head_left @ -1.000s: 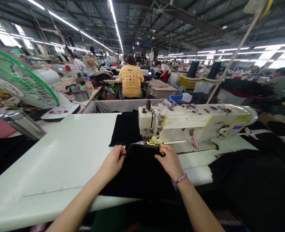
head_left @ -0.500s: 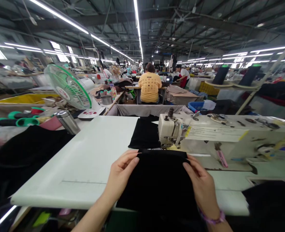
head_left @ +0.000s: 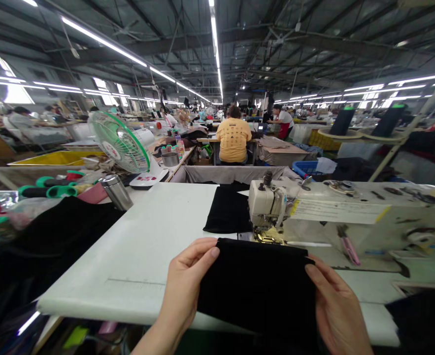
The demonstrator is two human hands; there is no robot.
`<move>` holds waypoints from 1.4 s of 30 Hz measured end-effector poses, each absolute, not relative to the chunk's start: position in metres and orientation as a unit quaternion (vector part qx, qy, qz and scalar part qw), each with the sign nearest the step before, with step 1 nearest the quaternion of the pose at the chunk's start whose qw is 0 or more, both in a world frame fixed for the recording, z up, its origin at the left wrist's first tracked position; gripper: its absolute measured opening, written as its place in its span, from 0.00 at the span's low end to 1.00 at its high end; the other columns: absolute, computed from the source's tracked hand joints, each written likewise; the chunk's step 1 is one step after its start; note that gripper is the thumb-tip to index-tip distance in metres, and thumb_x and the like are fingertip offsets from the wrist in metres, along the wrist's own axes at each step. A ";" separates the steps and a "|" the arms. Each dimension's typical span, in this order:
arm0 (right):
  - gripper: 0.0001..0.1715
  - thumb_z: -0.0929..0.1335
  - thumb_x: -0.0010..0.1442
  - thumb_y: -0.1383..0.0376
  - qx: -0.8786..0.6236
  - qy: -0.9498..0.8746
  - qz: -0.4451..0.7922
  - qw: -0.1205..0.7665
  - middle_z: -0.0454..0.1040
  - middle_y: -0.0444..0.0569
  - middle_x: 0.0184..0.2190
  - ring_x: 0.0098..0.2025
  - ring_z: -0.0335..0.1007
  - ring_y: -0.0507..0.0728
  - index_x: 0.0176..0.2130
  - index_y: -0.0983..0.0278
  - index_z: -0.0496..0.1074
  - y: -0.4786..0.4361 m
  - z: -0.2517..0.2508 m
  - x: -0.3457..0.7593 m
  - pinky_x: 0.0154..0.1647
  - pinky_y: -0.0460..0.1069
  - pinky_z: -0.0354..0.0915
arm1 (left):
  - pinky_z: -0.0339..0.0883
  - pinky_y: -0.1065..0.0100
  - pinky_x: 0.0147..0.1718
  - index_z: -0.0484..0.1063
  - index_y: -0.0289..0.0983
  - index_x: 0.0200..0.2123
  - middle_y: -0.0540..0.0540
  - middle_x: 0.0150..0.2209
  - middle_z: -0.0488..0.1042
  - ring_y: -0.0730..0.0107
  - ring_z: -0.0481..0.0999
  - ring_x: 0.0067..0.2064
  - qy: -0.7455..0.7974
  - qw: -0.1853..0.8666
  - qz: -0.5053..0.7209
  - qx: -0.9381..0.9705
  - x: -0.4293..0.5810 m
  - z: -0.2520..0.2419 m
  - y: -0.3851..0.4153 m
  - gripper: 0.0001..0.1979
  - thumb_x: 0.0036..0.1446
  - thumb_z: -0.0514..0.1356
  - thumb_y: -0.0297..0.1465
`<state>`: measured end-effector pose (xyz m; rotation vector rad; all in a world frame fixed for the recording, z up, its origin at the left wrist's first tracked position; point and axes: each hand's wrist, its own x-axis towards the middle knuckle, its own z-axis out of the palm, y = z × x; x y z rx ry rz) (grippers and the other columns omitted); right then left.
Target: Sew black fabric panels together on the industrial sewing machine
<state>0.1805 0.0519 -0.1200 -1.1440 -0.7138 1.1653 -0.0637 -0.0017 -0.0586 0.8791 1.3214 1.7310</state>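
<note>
A black fabric piece (head_left: 257, 291) is stretched between my two hands, its top edge folded over, in front of the sewing machine (head_left: 335, 212). My left hand (head_left: 187, 276) pinches the upper left corner between thumb and fingers. At the upper right corner, my right hand (head_left: 335, 296) grips the cloth the same way. The lower part of the cloth hangs over the table's front edge. Behind it, a second black fabric piece (head_left: 226, 209) lies on the white table (head_left: 147, 236), left of the machine's needle area.
Left of the table are a steel flask (head_left: 117, 192), a green-rimmed fan (head_left: 123, 143), thread spools (head_left: 54, 187) and dark cloth (head_left: 62, 236). Pink-handled snips (head_left: 348, 246) rest against the machine. Thread cones (head_left: 343, 121) stand at right. A person in a yellow shirt (head_left: 234, 138) sits ahead.
My hands have moved slightly apart, drawing the cloth's top edge wider, and the right hand is farther right and lower. The whole view has shifted a little.
</note>
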 end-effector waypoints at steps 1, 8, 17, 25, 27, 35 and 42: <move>0.24 0.81 0.39 0.53 -0.497 -0.312 0.508 0.630 0.82 0.49 0.45 0.56 0.73 0.65 0.37 0.60 0.83 0.052 -0.121 0.181 0.56 0.51 0.71 | 0.70 0.67 0.47 0.84 0.39 0.31 0.45 0.39 0.82 0.62 0.78 0.44 0.520 0.389 0.680 0.340 -0.063 -0.058 -0.002 0.09 0.46 0.72 0.37; 0.25 0.81 0.41 0.52 -0.495 -0.314 0.528 0.614 0.80 0.48 0.48 0.56 0.73 0.64 0.39 0.59 0.83 0.047 -0.118 0.184 0.61 0.52 0.65 | 0.71 0.69 0.39 0.82 0.36 0.31 0.45 0.32 0.82 0.67 0.78 0.35 0.527 0.411 0.693 0.271 -0.061 -0.056 0.001 0.15 0.39 0.75 0.37; 0.18 0.80 0.43 0.55 -0.493 -0.376 0.461 0.635 0.80 0.50 0.44 0.48 0.75 0.61 0.34 0.60 0.83 0.046 -0.117 0.186 0.56 0.54 0.67 | 0.69 0.73 0.36 0.77 0.35 0.28 0.49 0.29 0.78 0.73 0.75 0.32 0.530 0.379 0.697 0.299 -0.062 -0.061 0.010 0.12 0.42 0.73 0.35; 0.13 0.78 0.49 0.56 -0.442 -0.422 0.471 0.636 0.80 0.49 0.41 0.45 0.75 0.59 0.34 0.61 0.82 0.049 -0.096 0.177 0.49 0.52 0.70 | 0.70 0.83 0.31 0.71 0.38 0.23 0.54 0.28 0.77 0.76 0.75 0.33 0.542 0.390 0.710 0.223 -0.071 -0.061 0.018 0.19 0.27 0.76 0.29; 0.15 0.79 0.47 0.56 -0.434 -0.386 0.492 0.648 0.80 0.48 0.36 0.40 0.75 0.57 0.34 0.61 0.82 0.051 -0.095 0.174 0.46 0.51 0.70 | 0.70 0.85 0.30 0.71 0.38 0.23 0.54 0.28 0.77 0.77 0.75 0.33 0.547 0.393 0.709 0.208 -0.072 -0.062 0.016 0.21 0.23 0.77 0.29; 0.16 0.80 0.47 0.58 -0.411 -0.355 0.528 0.652 0.78 0.45 0.29 0.34 0.71 0.52 0.33 0.64 0.78 0.055 -0.098 0.167 0.40 0.47 0.68 | 0.70 0.89 0.28 0.71 0.38 0.19 0.54 0.25 0.76 0.77 0.75 0.31 0.553 0.372 0.715 0.212 -0.074 -0.061 0.013 0.23 0.16 0.79 0.32; 0.15 0.76 0.50 0.63 -0.400 -0.438 0.514 0.620 0.74 0.42 0.33 0.36 0.69 0.52 0.37 0.62 0.71 0.055 -0.088 0.174 0.41 0.47 0.66 | 0.71 0.87 0.38 0.69 0.40 0.21 0.56 0.29 0.78 0.77 0.76 0.35 0.548 0.347 0.702 0.295 -0.094 -0.064 0.013 0.21 0.26 0.79 0.32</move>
